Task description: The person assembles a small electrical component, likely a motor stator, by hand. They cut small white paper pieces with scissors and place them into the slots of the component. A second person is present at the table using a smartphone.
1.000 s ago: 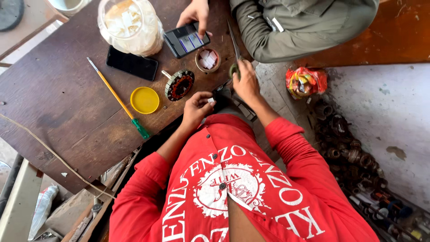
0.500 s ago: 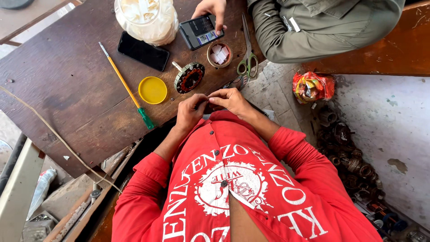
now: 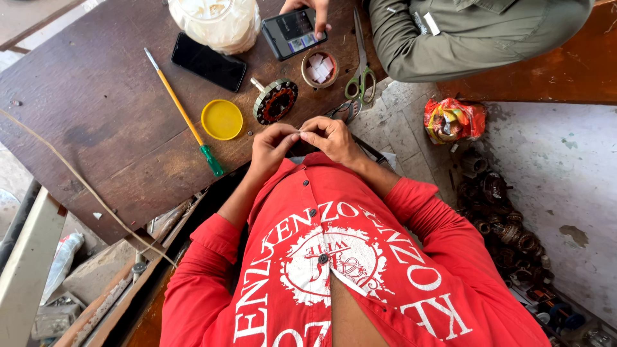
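Fingertips of left hand [image 3: 270, 146] and right hand [image 3: 333, 136] pinch together on something too small to identify, held over the table [image 3: 96, 115] edge; wound stator [image 3: 275, 101] lies just beyond, untouched, beside yellow lid [image 3: 222, 119].

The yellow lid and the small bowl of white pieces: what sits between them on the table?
In the head view, a round stator-like metal part lies between the yellow lid and the small bowl.

Bare tabletop [image 3: 96, 109] left of screwdriver [image 3: 185, 115]
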